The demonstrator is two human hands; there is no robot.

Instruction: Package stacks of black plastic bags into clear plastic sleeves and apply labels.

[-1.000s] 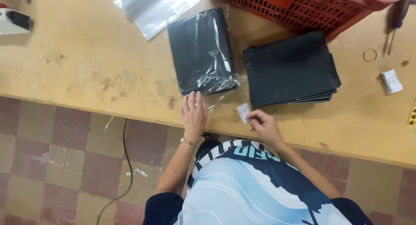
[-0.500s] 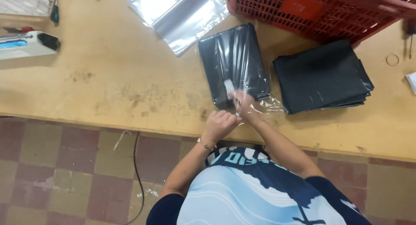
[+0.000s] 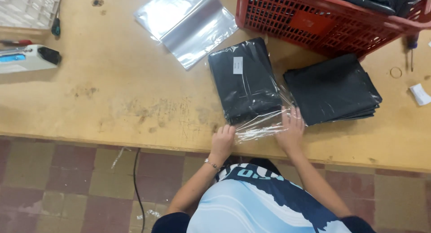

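A black folded cloth sealed in a clear bag [image 3: 244,87] lies on the wooden table [image 3: 134,103], with a small white label [image 3: 238,65] stuck near its far end. The bag's loose clear flap [image 3: 260,125] points toward me. My left hand [image 3: 223,141] has its fingers curled on the flap's near left corner. My right hand [image 3: 291,127] rests flat on the flap's right side, fingers spread. Just right of it sits a stack of black folded cloths [image 3: 332,89].
A red plastic crate [image 3: 314,20] holding dark items stands at the back right. Empty clear bags [image 3: 188,22] lie at the back centre. A white and blue handheld device [image 3: 27,58], a white tray [image 3: 27,6] and a screwdriver [image 3: 56,26] sit far left. A paper slip [image 3: 420,94] lies far right.
My right hand held a small white label, brought it onto the bagged cloth, and the label now sits on the bag. Both hands have come back to the bag's near flap.
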